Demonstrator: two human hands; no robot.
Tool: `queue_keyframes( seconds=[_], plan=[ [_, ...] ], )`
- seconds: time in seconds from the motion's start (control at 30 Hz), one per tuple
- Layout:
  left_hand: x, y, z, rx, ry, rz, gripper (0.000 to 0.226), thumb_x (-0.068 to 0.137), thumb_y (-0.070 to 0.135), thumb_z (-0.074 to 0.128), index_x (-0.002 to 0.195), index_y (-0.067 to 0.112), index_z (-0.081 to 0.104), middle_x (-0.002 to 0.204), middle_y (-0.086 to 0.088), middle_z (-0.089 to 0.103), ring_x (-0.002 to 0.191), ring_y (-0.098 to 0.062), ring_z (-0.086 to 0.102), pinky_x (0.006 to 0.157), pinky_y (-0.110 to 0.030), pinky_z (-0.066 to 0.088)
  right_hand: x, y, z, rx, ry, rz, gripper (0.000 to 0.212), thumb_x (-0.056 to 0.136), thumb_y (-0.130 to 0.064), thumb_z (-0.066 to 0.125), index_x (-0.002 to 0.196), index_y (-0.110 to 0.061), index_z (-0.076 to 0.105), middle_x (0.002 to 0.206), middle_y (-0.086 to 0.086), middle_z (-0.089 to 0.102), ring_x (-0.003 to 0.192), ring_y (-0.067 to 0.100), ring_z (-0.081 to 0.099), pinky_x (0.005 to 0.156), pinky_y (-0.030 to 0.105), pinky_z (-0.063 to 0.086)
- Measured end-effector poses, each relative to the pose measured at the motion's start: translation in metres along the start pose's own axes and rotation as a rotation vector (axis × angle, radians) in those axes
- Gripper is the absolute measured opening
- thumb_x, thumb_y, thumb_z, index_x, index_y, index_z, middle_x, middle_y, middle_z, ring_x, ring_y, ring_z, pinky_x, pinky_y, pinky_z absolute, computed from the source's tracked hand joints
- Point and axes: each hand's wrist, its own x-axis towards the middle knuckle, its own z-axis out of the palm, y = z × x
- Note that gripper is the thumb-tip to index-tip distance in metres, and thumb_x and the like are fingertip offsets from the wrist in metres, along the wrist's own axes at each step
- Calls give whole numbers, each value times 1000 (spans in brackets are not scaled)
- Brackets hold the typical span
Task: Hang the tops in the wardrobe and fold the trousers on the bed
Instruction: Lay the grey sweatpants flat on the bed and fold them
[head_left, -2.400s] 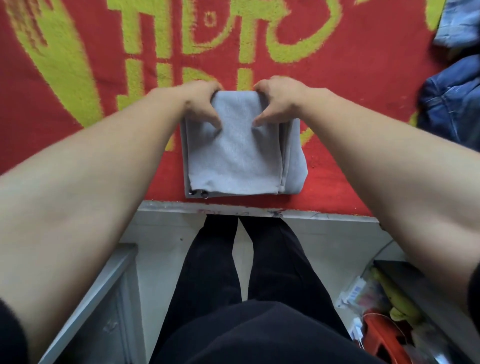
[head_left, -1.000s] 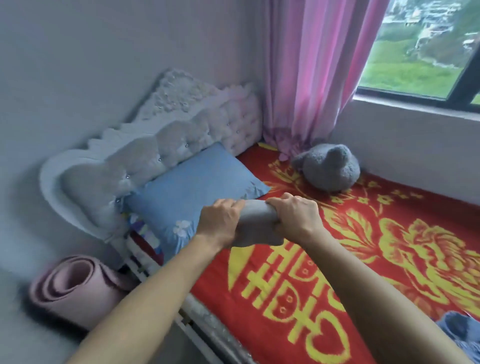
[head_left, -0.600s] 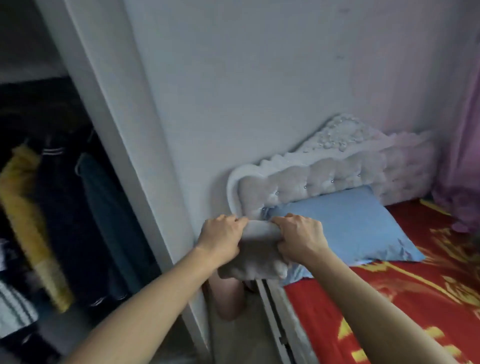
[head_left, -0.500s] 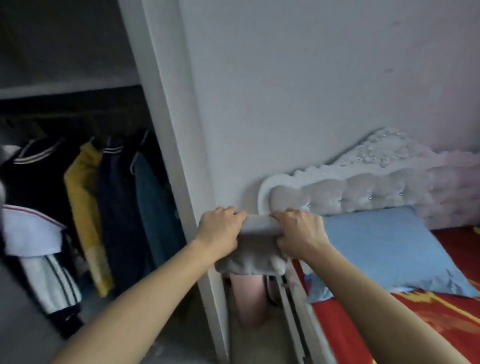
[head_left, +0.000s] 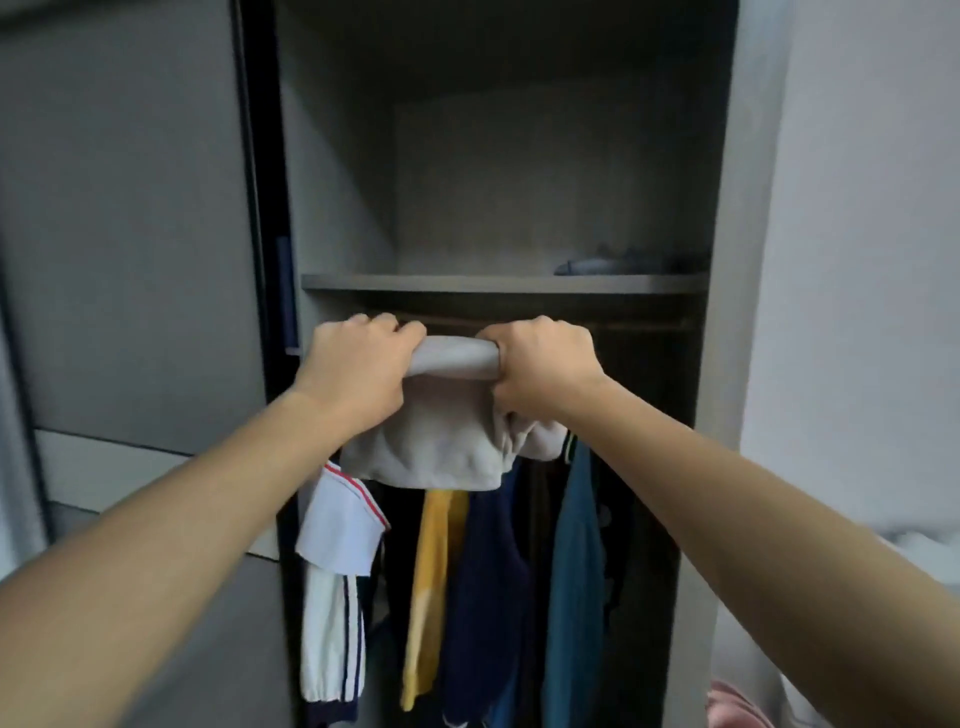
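- While both arms stretch toward the open wardrobe (head_left: 727, 312), the left hand (head_left: 358, 374) and right hand (head_left: 540, 369) each curl tight round the folded grey trousers (head_left: 441, 447), one at either end of the top fold.
- Between the hands the fold shows as a rounded roll, and the rest of the cloth sags below them.
- Just above the knuckles runs a shelf (head_left: 504, 283). A flat thing (head_left: 597, 266) lies on it, up and right of the right hand, too dim to identify.
- Below the hands hang a white top (head_left: 337, 540), a yellow top (head_left: 431, 571), a navy top (head_left: 488, 597) and a teal top (head_left: 576, 571), side by side.
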Motion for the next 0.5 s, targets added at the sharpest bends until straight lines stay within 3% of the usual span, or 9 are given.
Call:
queue_keyframes(
  seconds=[0.13,0.27,0.4,0.5],
  plan=[
    [22,-87,7,104,57,-65,34,76,20,66,110,21,60,96,-8,65,86,-35,65,57,-32,31,87,-54,-5,31,101,-103,28,66,-33,63,93,-35,57,73,-8,53,72,23,55,59,31,35],
    [56,-144,15,207,114,-97,30,74,20,68,104,19,62,91,-10,64,81,-38,65,56,-33,30,158,-79,-10,71,145,-140,37,65,-33,61,102,-36,64,80,-8,59,73,21,54,60,31,36],
    [116,-171,27,243,181,-71,29,74,21,68,101,19,59,91,-14,63,81,-41,63,59,-36,33,217,-65,-14,124,214,-124,25,66,-32,60,91,-36,61,81,-6,58,76,22,53,65,32,37],
    [177,-172,42,278,277,-42,29,74,21,68,100,18,57,91,-18,62,82,-43,61,61,-40,34,263,-32,-14,102,311,-89,31,65,-33,61,96,-38,65,80,-4,57,76,22,52,65,32,36]
  ],
)
